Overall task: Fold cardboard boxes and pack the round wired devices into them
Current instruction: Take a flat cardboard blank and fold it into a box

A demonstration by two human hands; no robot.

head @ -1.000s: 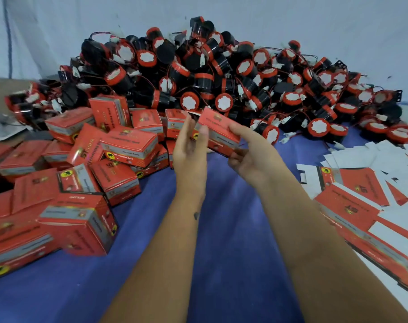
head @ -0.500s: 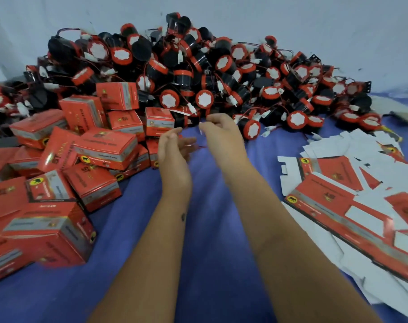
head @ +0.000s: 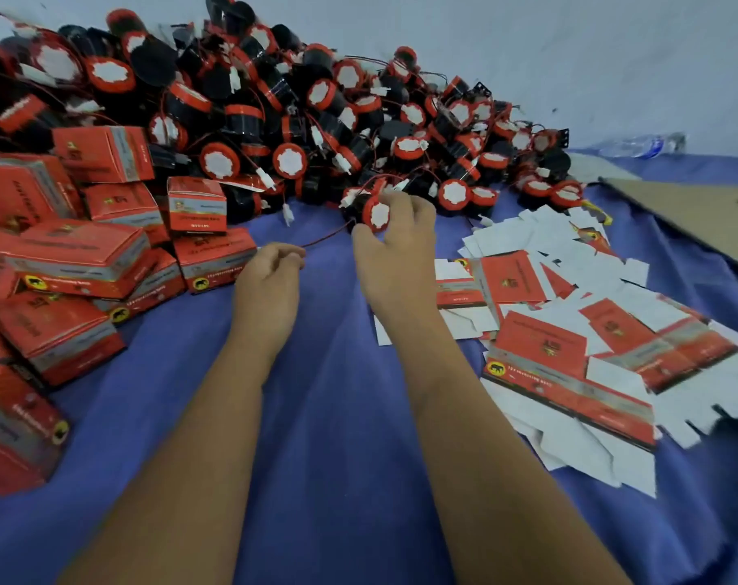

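Right hand (head: 394, 242): fingers curled round a round device (head: 369, 213) at the pile's near edge.
Left hand (head: 270, 274): pinches its red wire (head: 327, 237), stretched leftward.
Flat boxes (head: 540, 344): right, nearer the right hand.

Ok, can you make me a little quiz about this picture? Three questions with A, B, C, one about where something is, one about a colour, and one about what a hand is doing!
1. Where are the flat unfolded boxes?
A. on the person's right
B. on top of the device pile
C. in the left hand

2. What colour is the cloth?
A. green
B. blue
C. yellow

3. What is the right hand doing?
A. lying flat
B. folding a box
C. gripping a round wired device

Answers: 1 A, they lie spread beside the right arm. 2 B, blue shows between the arms. 3 C, thumb and fingers curl round it, while the left hand pinches its red wire.
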